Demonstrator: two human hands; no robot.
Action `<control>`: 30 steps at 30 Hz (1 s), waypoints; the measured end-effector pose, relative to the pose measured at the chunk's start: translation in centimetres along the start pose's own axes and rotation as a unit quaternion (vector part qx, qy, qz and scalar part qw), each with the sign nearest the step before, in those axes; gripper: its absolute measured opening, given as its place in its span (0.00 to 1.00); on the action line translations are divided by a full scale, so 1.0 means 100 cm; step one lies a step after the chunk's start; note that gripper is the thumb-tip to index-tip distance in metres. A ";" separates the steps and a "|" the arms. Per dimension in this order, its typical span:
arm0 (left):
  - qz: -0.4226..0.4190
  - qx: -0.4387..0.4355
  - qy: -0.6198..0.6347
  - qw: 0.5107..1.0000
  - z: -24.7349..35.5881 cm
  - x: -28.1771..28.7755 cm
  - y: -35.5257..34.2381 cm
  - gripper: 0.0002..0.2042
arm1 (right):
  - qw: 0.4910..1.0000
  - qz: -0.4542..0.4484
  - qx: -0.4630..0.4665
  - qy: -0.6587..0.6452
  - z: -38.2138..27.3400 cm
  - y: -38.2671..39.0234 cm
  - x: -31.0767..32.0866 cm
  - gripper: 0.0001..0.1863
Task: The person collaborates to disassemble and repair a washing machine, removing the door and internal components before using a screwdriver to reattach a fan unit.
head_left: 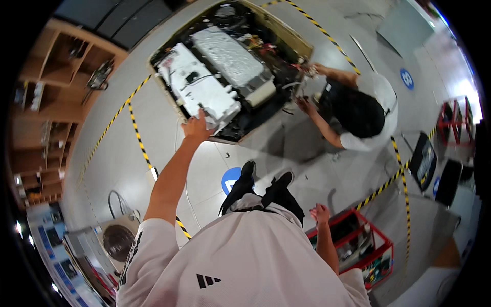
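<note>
An opened appliance cabinet (294,31) lies on the floor in front of me, its inner parts exposed. Inside it, a long white block (202,87) with a small dark piece and a cable on top sits beside a silver foil-wrapped block (230,53). My left hand (198,127) reaches to the white block's near end, fingers stretched out and touching its edge. Low at my side, my right hand (320,212) has curled fingers, above a red tool cart (378,250); whether anything is inside them is too small to tell.
A crouching co-worker (360,110) handles loose wires (305,77) at the cabinet's right side. Yellow-black tape (135,128) marks the floor. Wooden shelves (51,66) line the left, with a front-loading machine (116,243) below. Another red rack (454,123) and a dark chair (423,161) stand right.
</note>
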State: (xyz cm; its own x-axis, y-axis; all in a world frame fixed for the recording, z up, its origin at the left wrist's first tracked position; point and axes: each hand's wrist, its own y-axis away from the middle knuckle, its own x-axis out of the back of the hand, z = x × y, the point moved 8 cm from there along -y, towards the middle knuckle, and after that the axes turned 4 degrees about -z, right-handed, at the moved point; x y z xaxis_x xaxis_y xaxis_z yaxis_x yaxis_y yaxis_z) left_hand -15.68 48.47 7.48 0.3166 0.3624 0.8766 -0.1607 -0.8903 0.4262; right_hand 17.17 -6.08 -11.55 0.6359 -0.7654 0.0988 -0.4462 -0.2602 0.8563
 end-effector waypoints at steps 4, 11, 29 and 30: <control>-0.031 -0.001 -0.006 0.999 0.005 0.006 0.002 0.47 | 0.999 -0.019 -0.030 -0.023 0.017 0.012 -0.016 0.12; -0.022 -0.017 -0.005 1.000 0.009 0.007 0.001 0.47 | 0.992 0.029 -0.100 -0.075 0.092 0.034 -0.016 0.08; 0.007 -0.050 -0.028 0.998 0.009 0.001 -0.005 0.47 | 0.989 0.023 -0.095 -0.111 0.111 0.034 -0.027 0.10; 0.012 -0.054 -0.033 0.998 0.008 0.000 -0.006 0.47 | 0.989 0.020 -0.092 -0.114 0.112 0.033 -0.028 0.10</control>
State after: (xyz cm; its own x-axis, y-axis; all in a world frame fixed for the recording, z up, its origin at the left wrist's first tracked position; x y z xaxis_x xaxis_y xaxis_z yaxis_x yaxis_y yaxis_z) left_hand -14.82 48.78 7.07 0.3714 0.3189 0.8720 -0.2681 -0.8623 0.4296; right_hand 6.86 -11.38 -14.69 0.4515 -0.8915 0.0354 -0.3329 -0.1315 0.9337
